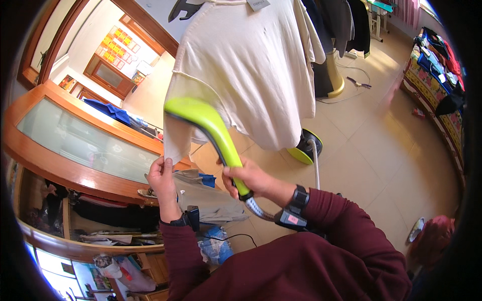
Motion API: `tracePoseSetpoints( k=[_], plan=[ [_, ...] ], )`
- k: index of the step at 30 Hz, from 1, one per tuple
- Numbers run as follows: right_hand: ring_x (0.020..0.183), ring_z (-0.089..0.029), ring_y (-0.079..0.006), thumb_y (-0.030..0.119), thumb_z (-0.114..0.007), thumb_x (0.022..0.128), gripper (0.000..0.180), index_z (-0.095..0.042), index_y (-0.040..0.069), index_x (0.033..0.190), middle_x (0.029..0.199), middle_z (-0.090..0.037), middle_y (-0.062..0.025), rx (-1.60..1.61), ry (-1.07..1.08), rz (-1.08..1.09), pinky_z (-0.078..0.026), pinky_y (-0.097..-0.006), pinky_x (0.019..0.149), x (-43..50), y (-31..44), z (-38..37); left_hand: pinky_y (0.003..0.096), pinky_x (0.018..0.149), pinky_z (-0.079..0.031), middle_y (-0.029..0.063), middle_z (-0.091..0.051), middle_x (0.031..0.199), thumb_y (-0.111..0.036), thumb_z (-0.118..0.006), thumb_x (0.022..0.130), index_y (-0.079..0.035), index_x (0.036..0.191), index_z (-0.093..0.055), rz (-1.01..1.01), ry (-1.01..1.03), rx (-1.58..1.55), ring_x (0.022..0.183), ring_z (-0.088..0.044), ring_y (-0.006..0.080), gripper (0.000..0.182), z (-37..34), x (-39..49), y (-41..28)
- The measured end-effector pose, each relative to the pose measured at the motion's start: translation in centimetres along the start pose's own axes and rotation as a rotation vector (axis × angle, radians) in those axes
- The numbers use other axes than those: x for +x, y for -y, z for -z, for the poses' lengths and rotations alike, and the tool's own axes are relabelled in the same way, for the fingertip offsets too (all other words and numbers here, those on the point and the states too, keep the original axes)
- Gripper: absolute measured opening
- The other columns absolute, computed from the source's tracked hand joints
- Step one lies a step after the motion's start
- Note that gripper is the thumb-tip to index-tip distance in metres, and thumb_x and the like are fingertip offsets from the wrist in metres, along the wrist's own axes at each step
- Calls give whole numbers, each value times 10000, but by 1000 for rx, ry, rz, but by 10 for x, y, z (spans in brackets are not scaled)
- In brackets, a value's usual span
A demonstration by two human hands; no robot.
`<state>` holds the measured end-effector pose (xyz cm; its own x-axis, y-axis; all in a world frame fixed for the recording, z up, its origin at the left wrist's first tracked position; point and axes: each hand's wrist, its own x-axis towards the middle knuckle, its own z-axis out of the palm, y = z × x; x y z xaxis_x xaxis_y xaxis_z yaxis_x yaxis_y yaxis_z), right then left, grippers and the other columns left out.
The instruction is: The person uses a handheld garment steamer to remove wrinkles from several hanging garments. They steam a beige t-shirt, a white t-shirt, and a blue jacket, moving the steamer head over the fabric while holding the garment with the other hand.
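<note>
A cream-coloured shirt (248, 64) hangs in front of me, with a tag at its neckline. The lower edge of its left-hand sleeve (177, 145) is pinched between the thumb and fingers of my left hand (162, 177). My right hand (246, 177) is wrapped around the handle of a lime-green garment steamer head (211, 120). The steamer's head lies over the sleeve; whether it touches the cloth I cannot tell. From the handle's lower end a ribbed hose (260, 210) runs towards my right forearm. Behind the shirt's hem stands a black-and-green steamer base (310, 146).
A wooden door with a glass panel (83, 131) stands at the left, above an open cabinet (109, 218). Dark garments (339, 22) hang behind the shirt. A patterned sofa (433, 90) piled with clothes lies right. A blue plastic bag (216, 244) and cables are on the tiled floor.
</note>
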<state>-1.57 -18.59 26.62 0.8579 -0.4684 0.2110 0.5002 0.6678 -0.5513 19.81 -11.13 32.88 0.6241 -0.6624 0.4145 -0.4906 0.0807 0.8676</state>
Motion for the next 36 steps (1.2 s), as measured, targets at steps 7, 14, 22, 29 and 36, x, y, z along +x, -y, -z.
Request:
tracePoseSetpoints(
  k=[7,14,22,29,36],
  plan=[
    [423,-498,-137,145,-534,840,259,-410,37,1041,612,-496,-52,72,19,-296,-432,-261,377,-15,-29,9,200,611,-425,39,-597,796,-89,-573,851,33,958,-584,11,-62,-185,669,-521,85,162,8,12,2],
    [429,-487,-156,155,-535,834,343,-374,7,1097,575,-482,-95,-8,69,68,-427,-276,398,-44,4,32,318,813,-445,103,-572,963,-151,-494,905,-13,988,-493,69,50,-405,872,-547,164,161,24,21,-12],
    [444,-502,-115,162,-554,838,223,-433,48,987,590,-493,-32,-3,-2,-251,-436,-262,382,-19,-46,41,369,807,-487,144,-568,1029,-168,-482,906,-20,1039,-462,186,18,-447,943,-582,243,199,19,13,-22],
    [459,-515,-103,119,-561,828,299,-422,30,1078,662,-521,-44,-343,126,-188,-406,-237,397,-73,50,45,354,796,-480,119,-568,1003,-179,-505,894,-20,1033,-474,113,-22,-431,889,-582,216,213,33,32,-24],
    [464,-493,-86,161,-641,769,368,-451,8,1044,673,-517,-20,-818,-94,284,-399,-234,415,6,138,33,355,820,-426,104,-571,1000,-190,-490,892,-43,995,-496,78,39,-555,946,-536,202,179,32,20,-30]
  ],
)
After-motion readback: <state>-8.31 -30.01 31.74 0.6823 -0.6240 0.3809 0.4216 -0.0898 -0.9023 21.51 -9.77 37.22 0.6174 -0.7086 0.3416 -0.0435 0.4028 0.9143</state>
